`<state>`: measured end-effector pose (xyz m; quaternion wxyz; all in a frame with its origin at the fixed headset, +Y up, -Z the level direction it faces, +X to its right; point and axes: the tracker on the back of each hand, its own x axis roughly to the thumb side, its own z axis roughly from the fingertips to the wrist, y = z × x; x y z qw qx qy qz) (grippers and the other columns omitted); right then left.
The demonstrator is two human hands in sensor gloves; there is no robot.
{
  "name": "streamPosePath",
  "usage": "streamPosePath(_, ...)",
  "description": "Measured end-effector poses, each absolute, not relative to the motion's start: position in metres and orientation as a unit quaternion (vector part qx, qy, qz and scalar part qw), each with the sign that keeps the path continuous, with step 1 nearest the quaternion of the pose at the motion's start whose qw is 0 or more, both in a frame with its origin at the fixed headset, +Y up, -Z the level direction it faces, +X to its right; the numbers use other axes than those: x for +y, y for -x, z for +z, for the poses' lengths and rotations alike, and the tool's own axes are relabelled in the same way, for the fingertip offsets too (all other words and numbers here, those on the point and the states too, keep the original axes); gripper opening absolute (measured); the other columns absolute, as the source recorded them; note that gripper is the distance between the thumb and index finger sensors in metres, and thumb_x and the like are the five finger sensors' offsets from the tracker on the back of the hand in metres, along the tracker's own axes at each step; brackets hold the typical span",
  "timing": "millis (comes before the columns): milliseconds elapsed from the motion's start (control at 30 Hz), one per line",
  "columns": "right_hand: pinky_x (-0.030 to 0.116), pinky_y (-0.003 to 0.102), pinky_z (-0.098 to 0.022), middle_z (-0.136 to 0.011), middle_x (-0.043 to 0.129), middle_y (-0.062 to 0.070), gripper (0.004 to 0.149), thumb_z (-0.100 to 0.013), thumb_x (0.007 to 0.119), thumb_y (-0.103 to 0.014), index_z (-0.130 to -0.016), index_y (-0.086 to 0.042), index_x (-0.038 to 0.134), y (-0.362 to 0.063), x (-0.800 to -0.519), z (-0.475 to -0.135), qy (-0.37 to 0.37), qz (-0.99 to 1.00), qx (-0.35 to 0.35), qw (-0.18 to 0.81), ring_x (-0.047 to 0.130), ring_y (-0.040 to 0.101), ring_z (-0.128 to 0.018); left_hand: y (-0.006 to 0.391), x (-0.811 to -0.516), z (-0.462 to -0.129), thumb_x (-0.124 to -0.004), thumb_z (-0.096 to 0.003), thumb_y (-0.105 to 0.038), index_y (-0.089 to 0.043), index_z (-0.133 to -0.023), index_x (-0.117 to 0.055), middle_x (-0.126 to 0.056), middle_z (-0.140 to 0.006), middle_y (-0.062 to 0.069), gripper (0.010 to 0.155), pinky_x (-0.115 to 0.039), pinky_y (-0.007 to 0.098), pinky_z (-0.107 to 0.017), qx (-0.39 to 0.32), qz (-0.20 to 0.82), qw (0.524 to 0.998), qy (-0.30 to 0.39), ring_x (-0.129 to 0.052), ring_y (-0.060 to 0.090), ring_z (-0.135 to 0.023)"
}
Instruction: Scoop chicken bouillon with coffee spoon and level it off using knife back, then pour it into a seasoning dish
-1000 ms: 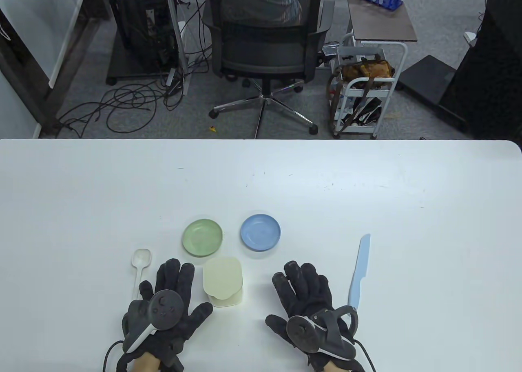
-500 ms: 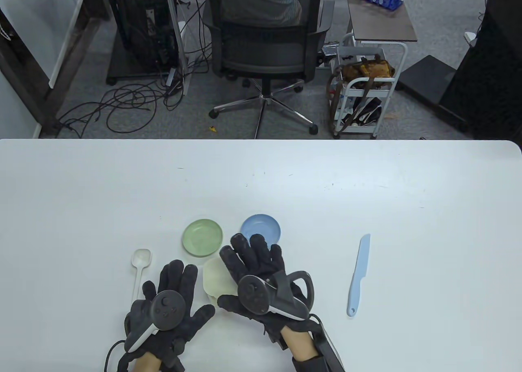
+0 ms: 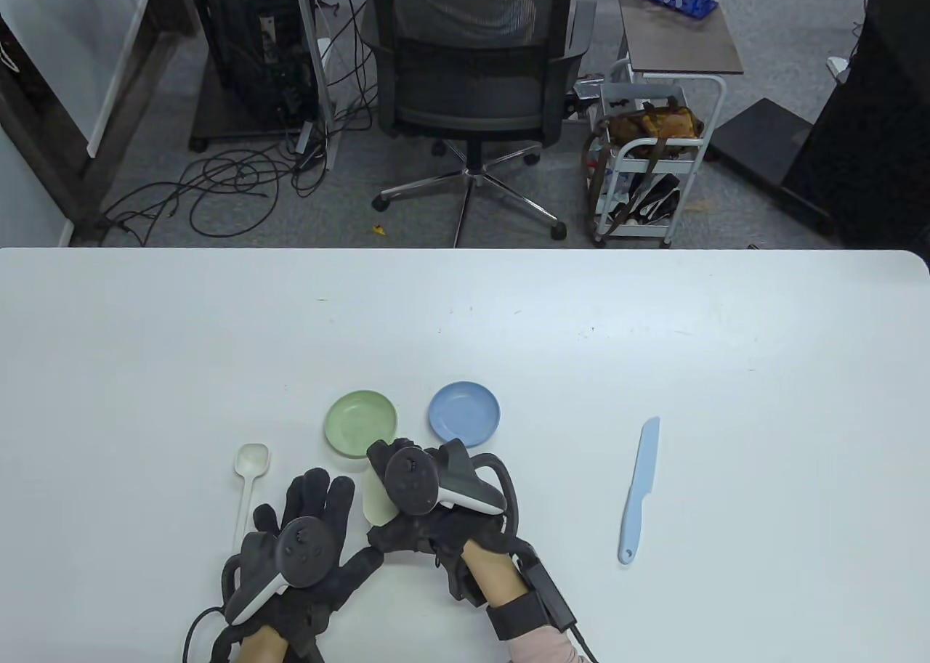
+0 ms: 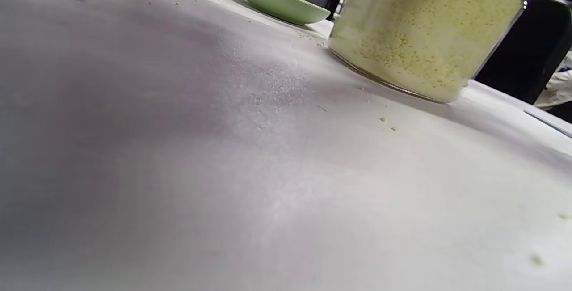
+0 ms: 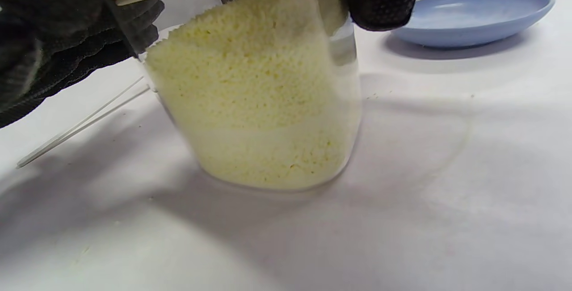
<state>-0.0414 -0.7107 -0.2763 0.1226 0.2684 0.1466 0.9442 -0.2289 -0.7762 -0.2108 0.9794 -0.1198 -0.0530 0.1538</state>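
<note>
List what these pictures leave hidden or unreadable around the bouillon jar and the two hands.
- Jar lid, table view: mostly covered by the right hand; whether it is loosened cannot be told.
- Right hand's grip, right wrist view: fingers cut off by the top edge.
- Left hand: absent from the left wrist view.
- Spoon handle, table view: lower end hidden under the left hand.

Beyond the white table lay grey carpet. A black mesh chair stood centre, cables tangled to its left, a white cart to its right.
</note>
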Motion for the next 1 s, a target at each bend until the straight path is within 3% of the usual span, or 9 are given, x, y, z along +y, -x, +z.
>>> streamPosePath(300,0.070,0.056,-0.060,-0.114,0.032,0.024,0.100,-0.040,0.083,-0.061,-0.109,-0.018,0.025,-0.010,-0.683,-0.260,-0.265,0.955,0.094,0.094,0.054,0.058,-0.097,0.228,-0.776,-0.211,-0.047,-0.0327,-0.083,-0.037,-0.105,0.002,0.008,-0.117,0.003,0.098,-0.003,0.070,-0.072,-0.053,0.159,0.978,0.122,-0.001,0.030,-0.117)
streamPosePath(600,0.074,0.055,-0.056,-0.111,0.033,0.029,0.100,-0.041,0.079,-0.064,-0.108,-0.013,0.025,-0.027,-0.704,-0.252,-0.271,0.954,0.114,0.060,0.058,0.059,-0.092,0.227,-0.775,-0.211,-0.048,-0.0325,-0.083,-0.037,-0.105,0.002,0.008,-0.117,0.004,0.099,-0.003,0.070,-0.072,-0.055,0.162,0.978,0.121,-0.001,0.030,-0.117)
streamPosePath(700,0.074,0.052,-0.057,-0.110,0.027,0.030,0.100,-0.043,0.072,-0.067,-0.108,-0.013,0.019,-0.028,-0.717,-0.251,-0.277,0.952,0.122,0.050,0.056,0.059,-0.091,0.222,-0.771,-0.209,-0.053,-0.0312,-0.084,-0.037,-0.105,0.002,0.007,-0.117,0.003,0.103,-0.003,0.069,-0.072,-0.071,0.176,0.976,0.110,-0.002,0.029,-0.117)
streamPosePath(867,0.066,0.057,-0.059,-0.106,0.012,0.033,0.100,-0.047,0.069,-0.065,-0.104,-0.010,0.007,-0.028,-0.725,-0.254,-0.291,0.939,0.164,0.077,0.041,0.061,-0.089,0.201,-0.761,-0.205,-0.067,-0.0284,-0.082,-0.034,-0.106,-0.001,0.000,-0.120,0.001,0.113,-0.004,0.068,-0.075,-0.112,0.199,0.970,0.078,-0.008,0.027,-0.120)
streamPosePath(1000,0.063,0.060,-0.060,-0.105,0.008,0.033,0.101,-0.048,0.070,-0.063,-0.102,-0.009,0.004,-0.027,-0.725,-0.256,-0.290,0.935,0.187,0.084,0.037,0.062,-0.088,0.170,-0.753,-0.212,-0.077,-0.0266,-0.078,-0.022,-0.109,-0.008,-0.015,-0.122,0.008,0.121,-0.018,0.067,-0.079,-0.143,0.195,0.967,0.082,-0.025,0.031,-0.121)
